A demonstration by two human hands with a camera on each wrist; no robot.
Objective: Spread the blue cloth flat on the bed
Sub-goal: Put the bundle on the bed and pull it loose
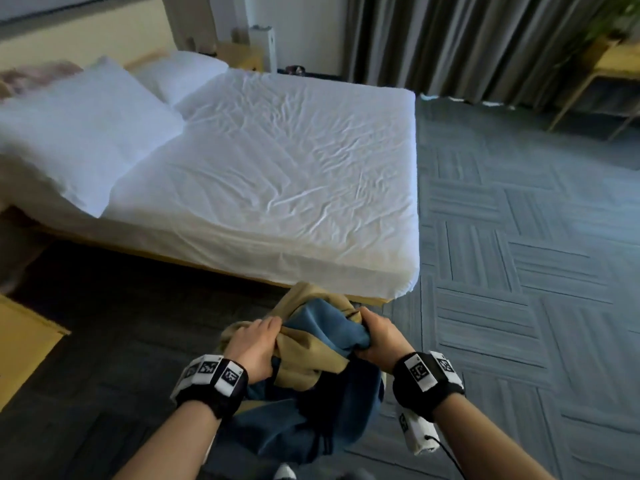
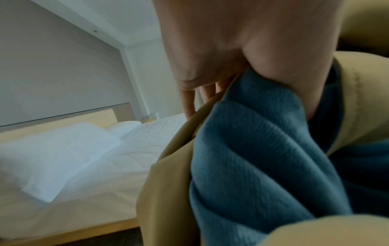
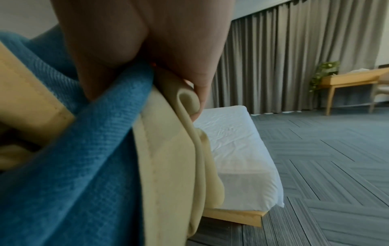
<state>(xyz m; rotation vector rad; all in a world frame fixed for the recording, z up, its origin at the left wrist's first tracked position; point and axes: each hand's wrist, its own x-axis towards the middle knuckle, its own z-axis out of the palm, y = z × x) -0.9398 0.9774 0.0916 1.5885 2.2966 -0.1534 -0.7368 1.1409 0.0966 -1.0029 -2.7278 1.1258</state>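
Gripping blue cloth (image 1: 322, 327), both hands.

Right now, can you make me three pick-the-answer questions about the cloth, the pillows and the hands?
1. Where is the cloth?
A. flat on the bed
B. bunched in both hands in front of the bed
C. on the desk

2. How many pillows are on the bed?
A. none
B. two
C. five

3. What are the hands doing?
A. gripping the cloth
B. hanging open
C. pressing a pillow

Answers:
1 B, the bundle hangs short of the mattress.
2 B, near pillow, far pillow.
3 A, left hand and right hand curl round folds.
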